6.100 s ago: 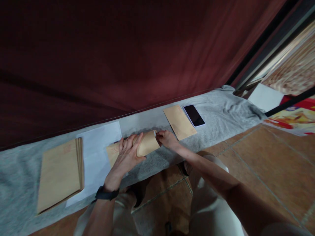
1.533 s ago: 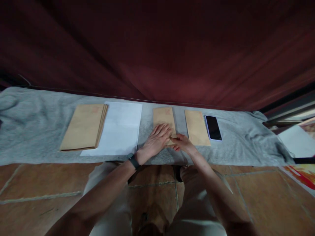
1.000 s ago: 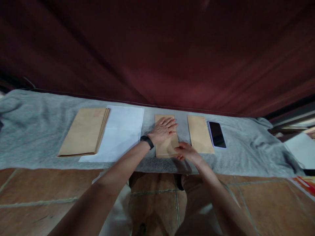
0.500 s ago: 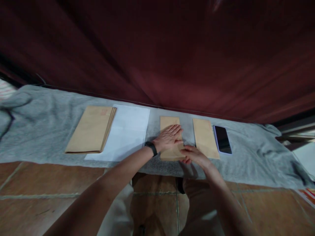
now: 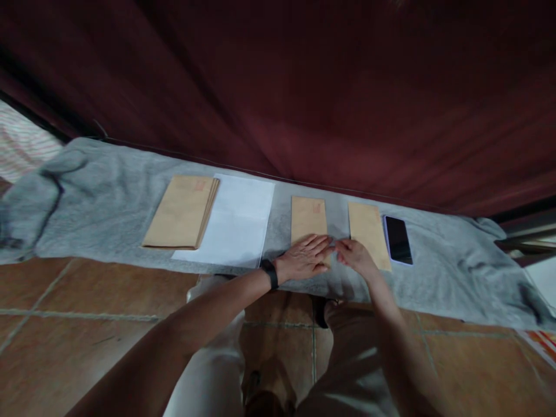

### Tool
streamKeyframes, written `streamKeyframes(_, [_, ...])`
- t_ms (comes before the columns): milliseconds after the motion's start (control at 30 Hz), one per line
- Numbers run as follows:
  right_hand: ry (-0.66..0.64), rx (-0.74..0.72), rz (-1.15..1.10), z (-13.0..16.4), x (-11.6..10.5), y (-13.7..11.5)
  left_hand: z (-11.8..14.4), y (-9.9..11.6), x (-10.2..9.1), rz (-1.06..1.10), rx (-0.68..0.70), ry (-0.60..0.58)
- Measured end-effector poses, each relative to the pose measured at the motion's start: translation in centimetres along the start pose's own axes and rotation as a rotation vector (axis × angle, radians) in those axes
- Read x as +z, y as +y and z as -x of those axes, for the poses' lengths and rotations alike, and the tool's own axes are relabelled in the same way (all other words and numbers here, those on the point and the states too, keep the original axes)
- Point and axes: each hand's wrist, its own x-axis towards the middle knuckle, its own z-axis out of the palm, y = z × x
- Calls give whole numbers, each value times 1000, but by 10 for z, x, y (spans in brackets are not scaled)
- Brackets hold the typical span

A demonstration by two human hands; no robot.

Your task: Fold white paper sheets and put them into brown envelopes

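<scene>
A brown paper envelope point(image 5: 308, 217) lies on the grey cloth in front of me, with faint red print near its top right. Across its lower part rests my left hand point(image 5: 304, 258), flat with fingers stretched out, hiding the bottom end. My right hand point(image 5: 353, 255) is at the envelope's right edge, its fingers bent together close to my left fingertips. Whether they pinch anything is hidden. To the right, a second brown envelope point(image 5: 367, 229) lies flat, partly behind my right hand.
A stack of brown envelopes point(image 5: 182, 211) overlaps white paper sheets point(image 5: 241, 217) on the left. A phone point(image 5: 398, 240) lies right of the second envelope. The grey cloth point(image 5: 452, 260) covers a narrow surface against a dark red curtain point(image 5: 282, 104). Tiled floor point(image 5: 108, 289) lies below.
My left hand has slid down to the envelope's lower end, uncovering its red print. My right hand has moved up from the bottom corner along the right edge. The view has shifted slightly.
</scene>
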Motion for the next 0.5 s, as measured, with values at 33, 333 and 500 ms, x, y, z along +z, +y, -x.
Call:
streamKeyframes(33, [111, -113, 22, -3, 3, 0, 1, 2, 0, -2, 11, 8])
streamKeyframes(333, [198, -558, 24, -35, 32, 4, -2, 13, -2, -48, 32, -11])
streamKeyframes(500, [151, -596, -6, -43, 27, 18, -4, 16, -7, -48, 80, -15])
